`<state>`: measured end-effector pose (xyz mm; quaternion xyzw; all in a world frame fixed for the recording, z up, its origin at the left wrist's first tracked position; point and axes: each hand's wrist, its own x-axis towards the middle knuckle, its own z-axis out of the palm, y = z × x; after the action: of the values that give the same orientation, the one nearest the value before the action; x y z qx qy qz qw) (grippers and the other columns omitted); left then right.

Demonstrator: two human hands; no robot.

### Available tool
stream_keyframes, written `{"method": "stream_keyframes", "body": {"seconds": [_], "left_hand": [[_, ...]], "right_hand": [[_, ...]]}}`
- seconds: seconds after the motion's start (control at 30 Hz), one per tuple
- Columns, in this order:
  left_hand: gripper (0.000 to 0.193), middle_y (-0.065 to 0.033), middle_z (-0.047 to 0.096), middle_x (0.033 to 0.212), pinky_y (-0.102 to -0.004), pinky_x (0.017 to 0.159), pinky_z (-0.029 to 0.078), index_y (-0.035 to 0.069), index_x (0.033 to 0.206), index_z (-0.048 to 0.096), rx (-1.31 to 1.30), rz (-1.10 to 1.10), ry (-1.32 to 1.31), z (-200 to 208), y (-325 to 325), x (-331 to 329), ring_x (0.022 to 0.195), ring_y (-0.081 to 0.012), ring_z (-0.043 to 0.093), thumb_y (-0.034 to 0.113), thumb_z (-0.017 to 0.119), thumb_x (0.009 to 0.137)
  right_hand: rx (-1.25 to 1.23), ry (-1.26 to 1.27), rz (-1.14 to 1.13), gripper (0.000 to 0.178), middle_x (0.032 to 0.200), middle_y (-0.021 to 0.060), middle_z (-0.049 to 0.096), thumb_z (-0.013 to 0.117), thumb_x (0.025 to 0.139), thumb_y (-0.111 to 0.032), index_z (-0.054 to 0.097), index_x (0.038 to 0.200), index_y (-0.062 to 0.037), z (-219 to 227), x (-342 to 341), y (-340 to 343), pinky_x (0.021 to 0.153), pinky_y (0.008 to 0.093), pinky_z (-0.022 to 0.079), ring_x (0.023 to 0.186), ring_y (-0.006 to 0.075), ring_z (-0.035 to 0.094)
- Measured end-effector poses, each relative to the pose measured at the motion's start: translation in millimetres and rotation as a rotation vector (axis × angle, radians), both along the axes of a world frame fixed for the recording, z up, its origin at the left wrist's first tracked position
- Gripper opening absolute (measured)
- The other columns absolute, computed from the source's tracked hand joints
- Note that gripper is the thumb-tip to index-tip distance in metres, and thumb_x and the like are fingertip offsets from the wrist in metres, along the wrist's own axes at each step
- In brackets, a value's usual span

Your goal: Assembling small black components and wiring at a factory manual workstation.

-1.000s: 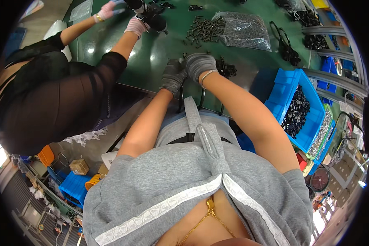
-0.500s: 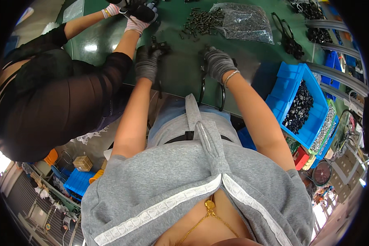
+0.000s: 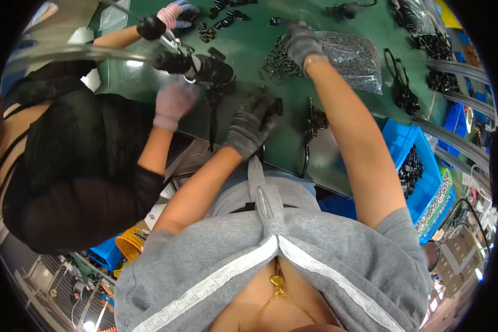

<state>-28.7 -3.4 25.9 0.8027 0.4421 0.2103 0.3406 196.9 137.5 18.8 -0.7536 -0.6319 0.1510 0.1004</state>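
Note:
My left hand (image 3: 252,126), in a grey glove, is closed around a black lever part (image 3: 275,108) near the table's front edge. Part of that piece is hidden under the fingers. My right hand (image 3: 303,44), also gloved, reaches far over the table beside a loose pile of black screws (image 3: 282,62) and a clear bag of screws (image 3: 351,58). Its fingertips are blurred, and whether they hold anything does not show. A small black piece (image 3: 274,21) lies close to them. Another black lever part (image 3: 314,123) rests to the right of my left hand.
A co-worker at left has one blurred gloved hand (image 3: 174,104) beneath a hanging power screwdriver (image 3: 196,66) and another (image 3: 174,14) farther back. A blue bin of black parts (image 3: 390,133) stands at right. Black cabled parts (image 3: 405,99) lie right of the bag.
My left hand has moved right and closer to me. My right hand has gone forward to the screw pile, leaving a lever part on the table. The hanging screwdriver has come nearer.

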Motion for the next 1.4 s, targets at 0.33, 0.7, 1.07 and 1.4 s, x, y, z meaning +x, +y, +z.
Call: {"method": "stream_keyframes", "body": {"seconds": [0.33, 0.7, 1.07, 1.4], "left_hand": [[0.025, -0.0151, 0.060, 0.105, -0.0409, 0.089, 0.050, 0.007, 0.103, 0.066, -0.251, -0.011, -0.065, -24, 0, 5, 0.100, -0.0314, 0.059, 0.010, 0.073, 0.079], [0.033, -0.0150, 0.064, 0.108, -0.0368, 0.087, 0.052, 0.005, 0.109, 0.065, -0.457, 0.143, -0.190, -28, 1, -17, 0.098, -0.0302, 0.064, 0.010, 0.073, 0.078], [0.037, -0.0106, 0.064, 0.111, -0.0318, 0.091, 0.050, 0.003, 0.118, 0.060, -0.420, 0.096, -0.189, -27, -5, -23, 0.102, -0.0207, 0.063, 0.010, 0.072, 0.084], [0.036, -0.0103, 0.064, 0.106, -0.0343, 0.090, 0.050, 0.007, 0.114, 0.067, -0.279, 0.069, -0.113, -30, -2, -20, 0.099, -0.0234, 0.062, 0.016, 0.074, 0.080]], "right_hand": [[-0.023, -0.064, 0.015, 0.041, 0.124, 0.0192, 0.059, 0.064, 0.089, -0.028, 0.058, 0.127, -0.0136, -30, 3, 53, 0.097, 0.0458, 0.047, 0.116, 0.0370, 0.056], [-0.311, 0.432, 0.154, 0.032, 0.107, 0.0178, 0.066, 0.070, 0.085, -0.020, 0.066, 0.113, -0.0051, 39, -58, -144, 0.091, 0.0376, 0.051, 0.101, 0.0325, 0.063], [-0.149, 0.314, 0.173, 0.030, 0.113, 0.0186, 0.061, 0.065, 0.089, -0.022, 0.064, 0.116, -0.0103, 26, -65, -172, 0.093, 0.0427, 0.048, 0.105, 0.0358, 0.060], [-0.302, 0.147, 0.027, 0.036, 0.122, 0.0166, 0.062, 0.063, 0.087, -0.020, 0.064, 0.123, -0.0127, -18, -29, -106, 0.096, 0.0435, 0.049, 0.109, 0.0366, 0.061]]}}
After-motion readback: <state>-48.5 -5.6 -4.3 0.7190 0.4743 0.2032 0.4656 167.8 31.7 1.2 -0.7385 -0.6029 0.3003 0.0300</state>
